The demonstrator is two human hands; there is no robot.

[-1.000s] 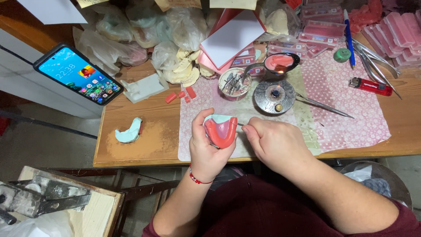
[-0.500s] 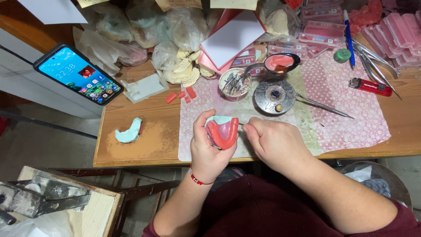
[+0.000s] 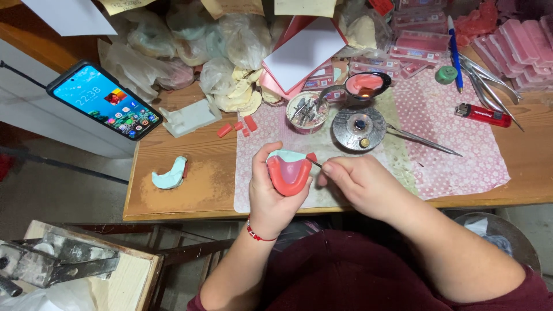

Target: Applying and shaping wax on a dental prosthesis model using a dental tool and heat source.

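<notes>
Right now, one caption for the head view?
Left hand holds a red wax dental model; right hand applies a thin tool.

Your wooden table [image 3: 190, 190] carries a pink patterned cloth [image 3: 461, 155]. Directly on the wood you see a pale blue dental cast [image 3: 170, 174], a red lighter [image 3: 483, 115] and a white block [image 3: 190, 117].

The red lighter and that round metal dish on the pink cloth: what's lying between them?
In the head view, a slim metal instrument lies between the red lighter and the round metal dish, on the pink patterned cloth.
</notes>
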